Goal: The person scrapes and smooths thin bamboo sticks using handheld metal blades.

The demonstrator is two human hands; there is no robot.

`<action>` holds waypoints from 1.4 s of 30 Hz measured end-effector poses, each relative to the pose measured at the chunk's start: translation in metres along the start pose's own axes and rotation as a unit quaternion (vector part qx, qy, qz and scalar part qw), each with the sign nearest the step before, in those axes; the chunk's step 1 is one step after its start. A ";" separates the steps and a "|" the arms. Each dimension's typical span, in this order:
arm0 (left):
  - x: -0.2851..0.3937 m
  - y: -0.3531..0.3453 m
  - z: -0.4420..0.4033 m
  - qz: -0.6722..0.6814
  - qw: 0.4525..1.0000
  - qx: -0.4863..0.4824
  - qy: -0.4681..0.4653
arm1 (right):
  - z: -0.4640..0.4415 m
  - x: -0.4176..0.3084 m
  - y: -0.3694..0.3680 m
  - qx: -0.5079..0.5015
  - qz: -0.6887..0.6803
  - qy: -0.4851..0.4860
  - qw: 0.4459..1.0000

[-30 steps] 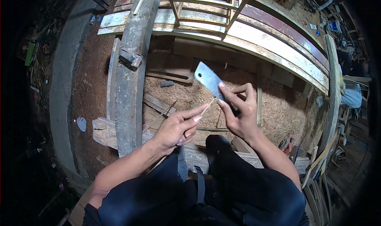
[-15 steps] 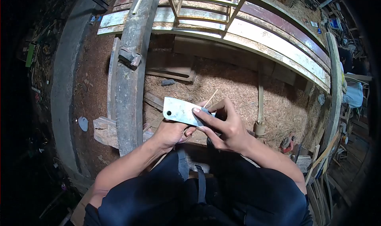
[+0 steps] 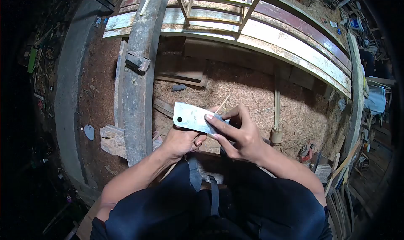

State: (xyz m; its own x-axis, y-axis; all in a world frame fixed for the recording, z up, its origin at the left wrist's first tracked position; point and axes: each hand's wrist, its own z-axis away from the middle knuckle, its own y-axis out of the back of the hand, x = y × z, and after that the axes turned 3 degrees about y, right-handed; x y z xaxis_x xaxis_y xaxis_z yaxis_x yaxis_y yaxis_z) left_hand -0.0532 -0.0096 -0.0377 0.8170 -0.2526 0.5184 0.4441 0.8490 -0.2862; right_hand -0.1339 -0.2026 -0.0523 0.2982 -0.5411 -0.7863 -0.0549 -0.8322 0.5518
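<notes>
A cleaver with a pale metal blade and a round hole near one corner lies across the front of me. My right hand is closed on its right end, fingers pressed on the blade, and hides most of that end. Below the blade, my left hand is closed around a thin wooden stick. The stick's tip pokes out above the blade, slanting up to the right, and its lower part runs down toward my lap. Where blade and stick meet is hidden.
A thick wooden beam runs lengthwise at left, with a small block on it. Ahead are long planks bearing a slatted wooden frame. Wood shavings cover the ground. Scrap strips lie at right.
Hardly anything differs. The cleaver and both hands keep nearly the same position, and the view has shifted very slightly.
</notes>
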 end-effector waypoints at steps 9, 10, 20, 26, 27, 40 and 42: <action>0.001 0.002 -0.001 -0.068 0.998 -0.004 -0.005 | -0.006 0.012 0.005 0.054 0.016 -0.023 0.998; 0.006 -0.001 -0.002 -0.030 0.999 -0.025 -0.018 | -0.007 0.017 0.004 0.079 0.036 -0.024 0.996; -0.003 0.006 -0.004 0.001 0.996 -0.076 -0.041 | -0.004 0.008 0.006 0.061 0.036 -0.020 0.997; 0.006 0.004 -0.004 -0.034 0.996 -0.075 -0.038 | -0.007 0.021 -0.001 0.109 0.057 -0.023 0.992; 0.005 0.003 -0.003 -0.033 0.996 -0.075 -0.041 | -0.007 0.015 0.000 0.108 0.058 -0.021 0.992; 0.004 0.012 -0.011 0.007 0.996 -0.071 -0.052 | -0.006 0.010 -0.001 0.051 0.022 -0.031 0.998; 0.006 0.009 -0.010 0.001 0.995 -0.074 -0.064 | -0.006 0.011 -0.003 0.059 0.020 -0.032 0.998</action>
State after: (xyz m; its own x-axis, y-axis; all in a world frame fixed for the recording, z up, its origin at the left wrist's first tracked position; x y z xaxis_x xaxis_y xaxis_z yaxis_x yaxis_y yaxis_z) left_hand -0.0411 -0.0079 -0.0450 0.7682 -0.1824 0.6136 0.5000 0.7696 -0.3972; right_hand -0.1249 -0.2051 -0.0610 0.2319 -0.5773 -0.7829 -0.1793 -0.8164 0.5489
